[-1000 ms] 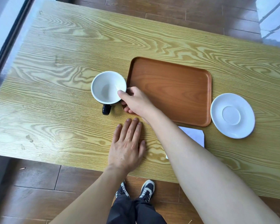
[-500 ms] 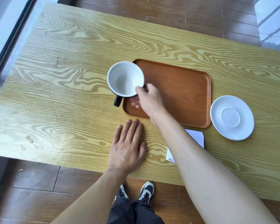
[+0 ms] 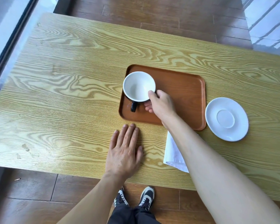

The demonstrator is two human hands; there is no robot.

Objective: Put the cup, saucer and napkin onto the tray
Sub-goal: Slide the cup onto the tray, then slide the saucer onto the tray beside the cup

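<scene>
A cup, white inside with a black outside and black handle, is over the left part of the brown wooden tray. My right hand grips its rim on the right side, thumb on the lip. Whether the cup touches the tray floor I cannot tell. A white saucer lies on the table just right of the tray. A white napkin lies below the tray near the table's front edge, partly hidden by my right forearm. My left hand rests flat on the table, fingers spread.
The light wooden table stretches far to the left of the tray. Its front edge runs just above my shoes. Brown floorboards surround it, with a window frame at the far left.
My right hand has carried the cup from the table left of the tray, over the tray's left rim, and down onto its left part. My left hand has stayed put.
</scene>
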